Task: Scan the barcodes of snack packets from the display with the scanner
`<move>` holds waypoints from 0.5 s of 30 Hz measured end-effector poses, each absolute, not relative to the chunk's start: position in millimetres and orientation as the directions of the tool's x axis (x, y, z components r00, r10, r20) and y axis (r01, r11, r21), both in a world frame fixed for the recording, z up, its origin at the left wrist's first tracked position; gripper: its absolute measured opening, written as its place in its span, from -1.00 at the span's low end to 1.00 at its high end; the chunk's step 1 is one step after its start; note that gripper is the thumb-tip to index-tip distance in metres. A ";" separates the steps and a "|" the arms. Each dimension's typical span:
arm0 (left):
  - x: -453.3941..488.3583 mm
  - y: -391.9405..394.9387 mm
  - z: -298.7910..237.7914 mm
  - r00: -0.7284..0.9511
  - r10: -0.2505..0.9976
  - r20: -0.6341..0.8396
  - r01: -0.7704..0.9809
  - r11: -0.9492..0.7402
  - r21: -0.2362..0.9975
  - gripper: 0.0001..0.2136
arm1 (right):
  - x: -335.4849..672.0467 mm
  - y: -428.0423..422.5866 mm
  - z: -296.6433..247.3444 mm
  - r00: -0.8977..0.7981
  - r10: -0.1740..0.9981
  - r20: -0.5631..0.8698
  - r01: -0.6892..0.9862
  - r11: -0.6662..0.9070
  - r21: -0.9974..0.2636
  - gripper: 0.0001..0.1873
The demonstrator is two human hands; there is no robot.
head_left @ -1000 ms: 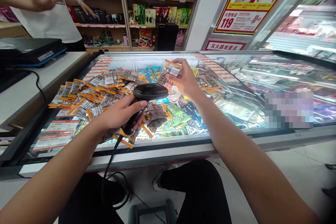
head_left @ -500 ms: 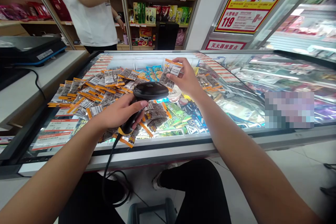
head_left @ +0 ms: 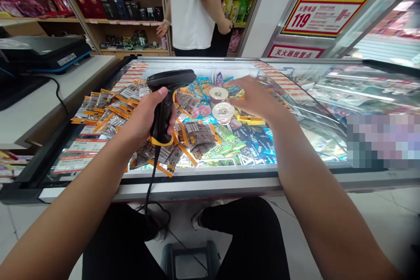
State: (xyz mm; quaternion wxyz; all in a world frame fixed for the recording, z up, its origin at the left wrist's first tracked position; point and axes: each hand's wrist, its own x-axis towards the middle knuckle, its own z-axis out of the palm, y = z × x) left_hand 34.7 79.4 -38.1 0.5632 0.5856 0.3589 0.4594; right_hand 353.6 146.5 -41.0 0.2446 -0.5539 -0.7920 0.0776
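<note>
My left fingers (head_left: 172,119) grip the scanner (head_left: 172,79); right of the scanner, my right fingers (head_left: 238,82), now spread, have released the packet, leaving none presented.

Right of the scanner (head_left: 164,107), the right hand (head_left: 254,96) was blurred. Beyond the scanner, the view's top edge cut off a co-worker (head_left: 193,13) around the shoulders; left of it, the price labels' (head_left: 88,145) fine print was unreadable.

Head cam faces fwd & down, close by glass-top case (head_left: 210,189).
</note>
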 end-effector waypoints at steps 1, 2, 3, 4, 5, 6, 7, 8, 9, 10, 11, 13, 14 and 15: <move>35.4 79.6 -38.0 0.310 0.941 0.136 -0.099 -0.110 0.989 -0.61 | 341.6 138.6 -37.2 -0.426 0.881 0.208 0.733 0.470 -0.492 -0.55; 36.1 79.8 -37.9 0.301 0.944 0.137 -0.100 -0.111 0.989 -0.61 | 328.5 130.9 -34.9 -0.556 0.823 0.116 0.636 0.511 -0.578 -0.55; 36.7 79.9 -37.9 0.295 0.946 0.135 -0.099 -0.111 0.989 -0.60 | 315.3 123.8 -34.4 -0.650 0.758 0.059 0.564 0.533 -0.630 -0.52; 37.0 79.9 -37.9 0.291 0.948 0.133 -0.096 -0.109 0.989 -0.60 | 302.8 117.9 -35.6 -0.707 0.706 0.042 0.516 0.555 -0.653 -0.49; 37.2 80.0 -37.9 0.288 0.949 0.130 -0.094 -0.107 0.990 -0.61 | 291.8 113.4 -38.1 -0.746 0.665 0.036 0.485 0.579 -0.655 -0.46; 37.3 80.0 -37.8 0.287 0.949 0.128 -0.092 -0.105 0.990 -0.61 | 283.2 110.4 -41.4 -0.766 0.642 0.040 0.470 0.601 -0.646 -0.43; 37.2 80.0 -37.7 0.288 0.949 0.126 -0.092 -0.103 0.990 -0.61 | 277.2 109.0 -44.7 -0.776 0.629 0.043 0.466 0.618 -0.634 -0.40; 37.0 80.0 -37.5 0.291 0.949 0.123 -0.092 -0.100 0.991 -0.62 | 274.1 108.8 -47.6 -0.780 0.625 0.042 0.468 0.627 -0.623 -0.39; 36.9 80.0 -37.3 0.293 0.949 0.119 -0.093 -0.096 0.991 -0.62 | 273.6 109.5 -49.6 -0.778 0.627 0.039 0.475 0.628 -0.617 -0.39; 36.8 80.0 -37.0 0.293 0.949 0.113 -0.092 -0.090 0.992 -0.61 | 275.1 111.0 -50.4 -0.770 0.637 0.034 0.486 0.620 -0.616 -0.40; 36.9 80.0 -36.7 0.292 0.950 0.106 -0.088 -0.084 0.993 -0.61 | 278.3 112.9 -50.2 -0.753 0.657 0.031 0.502 0.605 -0.618 -0.42; 37.3 79.8 -36.2 0.289 0.953 0.093 -0.075 -0.075 0.994 -0.59 | 286.7 117.6 -47.7 -0.675 0.737 0.045 0.551 0.544 -0.633 -0.48; 37.5 79.5 -36.1 0.290 0.953 0.089 -0.067 -0.073 0.995 -0.59 | 291.0 120.4 -46.3 -0.609 0.790 0.070 0.570 0.497 -0.654 -0.52; 37.8 79.1 -36.2 0.297 0.951 0.089 -0.062 -0.074 0.995 -0.59 | 294.8 123.6 -45.3 -0.524 0.845 0.106 0.570 0.441 -0.693 -0.56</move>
